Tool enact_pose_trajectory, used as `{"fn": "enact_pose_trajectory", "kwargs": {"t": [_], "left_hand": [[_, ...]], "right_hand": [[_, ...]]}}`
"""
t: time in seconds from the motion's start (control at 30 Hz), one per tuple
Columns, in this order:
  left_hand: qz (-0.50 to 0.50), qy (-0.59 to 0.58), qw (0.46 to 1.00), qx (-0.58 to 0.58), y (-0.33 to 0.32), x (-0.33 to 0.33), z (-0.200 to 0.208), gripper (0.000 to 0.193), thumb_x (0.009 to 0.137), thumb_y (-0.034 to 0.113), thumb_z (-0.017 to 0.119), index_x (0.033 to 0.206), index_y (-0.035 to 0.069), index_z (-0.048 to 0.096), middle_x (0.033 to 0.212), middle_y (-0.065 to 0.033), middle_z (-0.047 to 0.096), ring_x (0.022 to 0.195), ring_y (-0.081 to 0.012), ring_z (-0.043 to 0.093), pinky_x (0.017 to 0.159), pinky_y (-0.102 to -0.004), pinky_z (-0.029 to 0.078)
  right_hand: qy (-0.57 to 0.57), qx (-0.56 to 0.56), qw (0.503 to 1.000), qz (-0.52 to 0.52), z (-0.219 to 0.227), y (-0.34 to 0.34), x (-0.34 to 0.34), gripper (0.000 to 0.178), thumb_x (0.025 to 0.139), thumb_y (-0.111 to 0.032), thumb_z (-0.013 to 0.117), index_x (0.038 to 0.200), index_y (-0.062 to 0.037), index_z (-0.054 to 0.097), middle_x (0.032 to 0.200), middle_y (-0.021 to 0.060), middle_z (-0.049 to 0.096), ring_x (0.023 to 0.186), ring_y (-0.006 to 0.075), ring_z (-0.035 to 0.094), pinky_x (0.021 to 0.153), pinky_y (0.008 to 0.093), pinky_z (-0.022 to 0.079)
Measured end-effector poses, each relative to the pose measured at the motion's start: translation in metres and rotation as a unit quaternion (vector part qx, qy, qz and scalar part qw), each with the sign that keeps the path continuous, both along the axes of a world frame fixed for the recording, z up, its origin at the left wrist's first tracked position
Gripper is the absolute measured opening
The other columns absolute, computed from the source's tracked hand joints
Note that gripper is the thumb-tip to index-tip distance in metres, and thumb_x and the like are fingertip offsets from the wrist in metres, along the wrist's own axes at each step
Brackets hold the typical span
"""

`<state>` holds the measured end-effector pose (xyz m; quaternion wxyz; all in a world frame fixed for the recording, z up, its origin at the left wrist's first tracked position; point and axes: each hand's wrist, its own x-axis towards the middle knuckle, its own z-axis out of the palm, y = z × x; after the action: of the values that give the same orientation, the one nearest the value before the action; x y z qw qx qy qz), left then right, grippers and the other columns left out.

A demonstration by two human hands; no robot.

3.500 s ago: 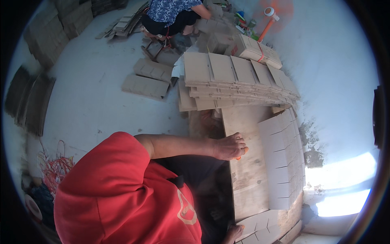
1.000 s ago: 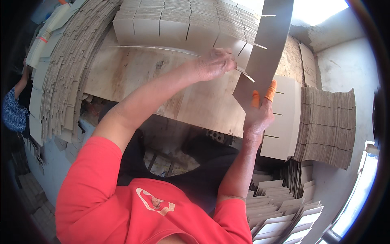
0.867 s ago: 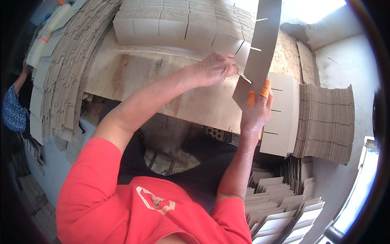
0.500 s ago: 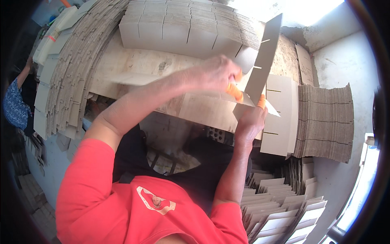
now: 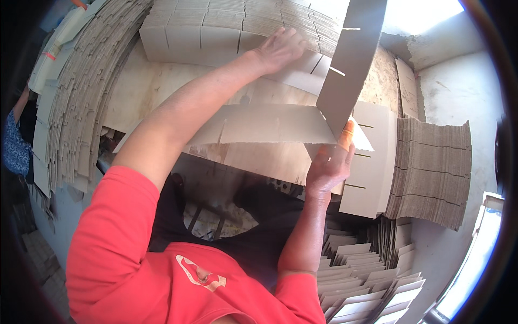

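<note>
My right hand [image 5: 328, 170], with orange covering on a finger, is closed on two joined pieces of grey cardboard. One is a long slotted cardboard strip [image 5: 349, 70] that rises away from me. The other is a cardboard strip [image 5: 264, 124] reaching left above the bench, meeting the first near my fingers. My left hand [image 5: 280, 49] is at the row of slotted cardboard strips [image 5: 216, 40] along the back. Its fingers curl over the row's upper edge; the fingertips are hidden, so I cannot tell whether they pinch a strip.
Beneath lies a wooden bench [image 5: 253, 162]. A stack of slotted sheets [image 5: 364, 178] and a brown cardboard stack [image 5: 431, 167] stand at the right. Long cardboard piles [image 5: 86, 97] line the left. Many cardboard pieces [image 5: 367, 275] sit low at the right. Another person's patterned sleeve [image 5: 19, 146] shows far left.
My left hand has left the joint near my right hand and moved up and left to the back row. My right hand keeps hold of the joined strips. The view has shifted slightly.
</note>
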<state>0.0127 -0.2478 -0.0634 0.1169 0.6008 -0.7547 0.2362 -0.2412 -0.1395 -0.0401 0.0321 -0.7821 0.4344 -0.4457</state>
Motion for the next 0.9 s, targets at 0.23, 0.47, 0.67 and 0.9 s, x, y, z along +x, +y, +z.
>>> {"fn": "enact_pose_trajectory", "kwargs": {"t": [0.23,0.47,0.67,0.9], "left_hand": [[-0.066,0.148,0.987,0.016,0.026,-0.007,0.02,0.005,0.076,0.006,0.058,0.079,0.008,0.054,0.076,-0.0056,0.056,0.083,-0.0226,0.056,0.074,-0.0354,0.046],[-0.119,0.252,0.96,0.001,0.041,-0.021,0.033,0.009,0.075,0.002,0.061,0.079,0.005,0.054,0.073,-0.0087,0.056,0.08,-0.0273,0.06,0.065,-0.0394,0.049],[-0.141,0.278,0.95,-0.005,0.054,-0.037,0.047,0.008,0.076,0.0,0.061,0.078,0.004,0.054,0.073,-0.0091,0.057,0.077,-0.0268,0.058,0.065,-0.0388,0.049],[-0.23,0.315,0.921,-0.012,0.091,-0.061,0.067,0.01,0.073,-0.003,0.061,0.074,0.002,0.052,0.07,-0.0076,0.056,0.071,-0.0248,0.055,0.063,-0.0371,0.049]], "right_hand": [[-0.059,-0.011,0.996,0.06,0.004,0.001,0.0,0.048,0.09,0.004,0.055,0.136,-0.0019,0.046,0.109,0.0139,0.061,0.092,0.0229,0.063,0.075,0.0313,0.053],[-0.006,0.004,0.999,0.044,0.001,0.008,-0.007,0.053,0.086,0.009,0.056,0.137,-0.0026,0.046,0.104,0.0135,0.062,0.085,0.0212,0.063,0.069,0.0289,0.052],[0.015,0.006,0.999,0.035,0.004,0.013,-0.011,0.053,0.086,0.011,0.053,0.137,-0.0024,0.046,0.101,0.0126,0.063,0.079,0.0198,0.061,0.064,0.0283,0.051],[0.056,0.064,0.996,0.022,-0.015,0.017,-0.02,0.066,0.075,0.015,0.053,0.138,-0.0033,0.043,0.109,0.0172,0.059,0.071,0.0254,0.061,0.056,0.0319,0.052]]}}
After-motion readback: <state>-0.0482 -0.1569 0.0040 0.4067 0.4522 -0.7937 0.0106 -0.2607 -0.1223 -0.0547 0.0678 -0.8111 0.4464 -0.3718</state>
